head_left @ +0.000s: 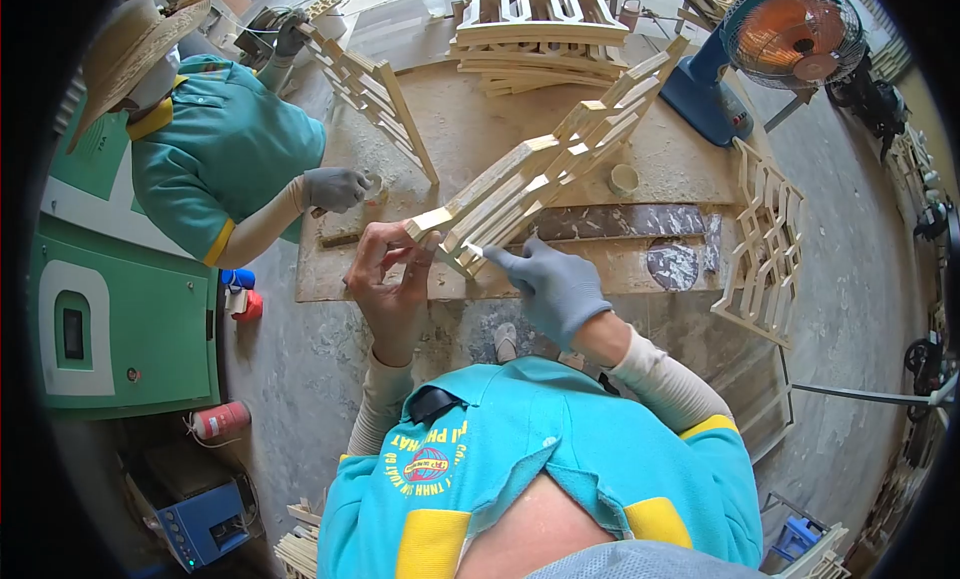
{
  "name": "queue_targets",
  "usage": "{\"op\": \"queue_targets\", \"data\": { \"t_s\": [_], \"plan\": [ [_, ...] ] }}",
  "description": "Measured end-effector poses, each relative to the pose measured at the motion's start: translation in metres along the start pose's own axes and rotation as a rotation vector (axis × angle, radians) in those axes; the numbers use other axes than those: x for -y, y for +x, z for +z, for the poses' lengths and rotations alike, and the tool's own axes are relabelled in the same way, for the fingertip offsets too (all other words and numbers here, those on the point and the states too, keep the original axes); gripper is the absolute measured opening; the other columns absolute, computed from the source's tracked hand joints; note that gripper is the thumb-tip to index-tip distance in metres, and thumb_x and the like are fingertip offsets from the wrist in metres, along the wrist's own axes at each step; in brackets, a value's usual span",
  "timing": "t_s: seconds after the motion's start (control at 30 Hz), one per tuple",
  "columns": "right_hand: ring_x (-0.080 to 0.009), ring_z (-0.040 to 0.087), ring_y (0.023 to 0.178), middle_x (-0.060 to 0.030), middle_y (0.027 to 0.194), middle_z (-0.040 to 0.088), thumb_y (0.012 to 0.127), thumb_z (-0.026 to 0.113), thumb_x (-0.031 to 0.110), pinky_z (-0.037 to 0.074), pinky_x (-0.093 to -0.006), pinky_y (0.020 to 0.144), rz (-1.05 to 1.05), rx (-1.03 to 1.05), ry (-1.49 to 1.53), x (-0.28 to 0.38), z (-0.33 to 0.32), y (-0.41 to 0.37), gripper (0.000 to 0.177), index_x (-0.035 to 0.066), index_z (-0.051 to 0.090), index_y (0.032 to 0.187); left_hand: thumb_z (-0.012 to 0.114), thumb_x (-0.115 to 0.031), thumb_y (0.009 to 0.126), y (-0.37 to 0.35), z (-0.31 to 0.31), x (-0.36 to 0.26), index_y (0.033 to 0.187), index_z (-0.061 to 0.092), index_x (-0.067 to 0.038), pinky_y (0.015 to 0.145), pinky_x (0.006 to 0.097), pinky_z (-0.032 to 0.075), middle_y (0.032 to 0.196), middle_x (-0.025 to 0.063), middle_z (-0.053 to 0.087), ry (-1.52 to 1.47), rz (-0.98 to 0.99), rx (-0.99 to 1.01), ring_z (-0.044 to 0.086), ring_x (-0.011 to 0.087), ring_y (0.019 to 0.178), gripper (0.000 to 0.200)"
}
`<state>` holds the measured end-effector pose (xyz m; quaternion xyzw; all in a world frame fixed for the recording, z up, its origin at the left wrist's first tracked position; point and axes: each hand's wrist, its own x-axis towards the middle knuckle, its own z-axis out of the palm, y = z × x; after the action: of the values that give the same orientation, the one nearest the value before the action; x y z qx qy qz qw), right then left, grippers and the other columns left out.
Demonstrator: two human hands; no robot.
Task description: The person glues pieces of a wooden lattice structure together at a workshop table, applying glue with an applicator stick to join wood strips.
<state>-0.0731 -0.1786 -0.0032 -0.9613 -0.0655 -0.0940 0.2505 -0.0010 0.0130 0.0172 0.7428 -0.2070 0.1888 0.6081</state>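
My left hand (388,279), bare, is closed around the near end of a pale wooden lattice panel (545,169), which slants up and away to the right above the table. My right hand (560,291) wears a grey glove and points its index finger at that same end of the panel. A small white dab (474,249), like paste, shows at the fingertip beside the wood. The other fingers of this hand are partly curled and I see nothing in them. A small round cup (623,180) stands on the table right of the panel.
Across the worktable (440,89), a co-worker (225,144) with gloved hands holds another lattice panel (375,99). Stacked lattice pieces (540,39) lie at the back. A fan (790,39) stands at the back right. One more panel (765,244) leans on the right edge.
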Motion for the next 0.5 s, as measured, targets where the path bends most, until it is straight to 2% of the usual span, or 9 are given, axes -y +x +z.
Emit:
{"op": "queue_targets", "data": {
  "t_s": [0.03,0.13,0.2,0.27,0.33,0.43,0.5],
  "plan": [
    [-0.0268,0.067,0.073,-0.0083,0.083,0.063,0.085,0.06,0.002,0.055,-0.0355,0.065,-0.007,0.112,0.045,-0.008,-0.008,-0.001,0.048,0.028,0.069,0.123,0.078,-0.01,0.085,0.001,-0.001,0.001,0.098,0.067,-0.003,0.072,0.0277,0.058,0.091,0.005,0.065,0.008,0.006,0.001,0.066,0.0128,0.085,0.018],
    [-0.0249,0.07,0.081,-0.0107,0.091,0.072,0.086,0.056,0.0,0.056,-0.0322,0.07,0.238,0.14,0.402,-0.054,-0.035,0.0,0.044,0.024,0.073,0.119,0.077,-0.011,0.086,0.005,-0.003,0.004,0.098,0.067,-0.002,0.073,0.0284,0.058,0.093,0.0058,0.067,0.005,-0.012,-0.005,0.066,0.013,0.086,0.019],
    [-0.0246,0.072,0.089,-0.0146,0.098,0.074,0.086,0.055,0.001,0.056,-0.033,0.075,0.379,-0.048,0.273,-0.115,-0.048,0.005,0.039,0.019,0.075,0.114,0.076,-0.012,0.087,0.005,-0.003,0.003,0.101,0.068,-0.002,0.075,0.0282,0.057,0.096,0.0072,0.068,0.011,-0.056,-0.006,0.067,0.0134,0.088,0.019],
    [-0.0283,0.072,0.094,-0.0088,0.105,0.073,0.087,0.062,0.016,0.056,-0.0392,0.083,0.62,-0.064,-0.066,-0.173,-0.069,0.018,0.03,0.024,0.074,0.113,0.074,-0.012,0.089,0.004,-0.001,0.003,0.104,0.068,-0.001,0.076,0.0279,0.057,0.1,0.0087,0.069,0.041,-0.074,0.018,0.067,0.0139,0.09,0.02],
    [-0.0321,0.07,0.098,-0.0127,0.109,0.072,0.087,0.063,0.022,0.055,-0.0425,0.086,0.761,0.129,-0.34,-0.19,-0.092,0.038,0.029,0.019,0.074,0.114,0.073,-0.012,0.09,0.005,0.001,0.004,0.108,0.069,0.0,0.077,0.0275,0.056,0.105,0.0102,0.07,0.098,-0.054,0.056,0.067,0.0144,0.092,0.021],
    [-0.0361,0.069,0.104,-0.018,0.114,0.07,0.089,0.062,0.025,0.055,-0.0438,0.088,0.782,0.274,-0.44,-0.209,-0.081,0.058,0.03,0.011,0.073,0.113,0.071,-0.011,0.091,0.006,0.0,0.002,0.112,0.069,0.001,0.078,0.0276,0.056,0.106,0.0109,0.071,0.12,-0.07,0.082,0.068,0.0153,0.093,0.023],
    [-0.0372,0.068,0.105,-0.0206,0.114,0.069,0.084,0.068,0.033,0.055,-0.0441,0.087,0.769,0.271,-0.443,-0.239,-0.053,0.07,0.037,0.008,0.073,0.112,0.07,-0.01,0.091,0.005,-0.001,0.002,0.112,0.069,0.001,0.078,0.0275,0.056,0.104,0.0109,0.072,0.117,-0.099,0.08,0.069,0.0155,0.092,0.024]
  ]
}}
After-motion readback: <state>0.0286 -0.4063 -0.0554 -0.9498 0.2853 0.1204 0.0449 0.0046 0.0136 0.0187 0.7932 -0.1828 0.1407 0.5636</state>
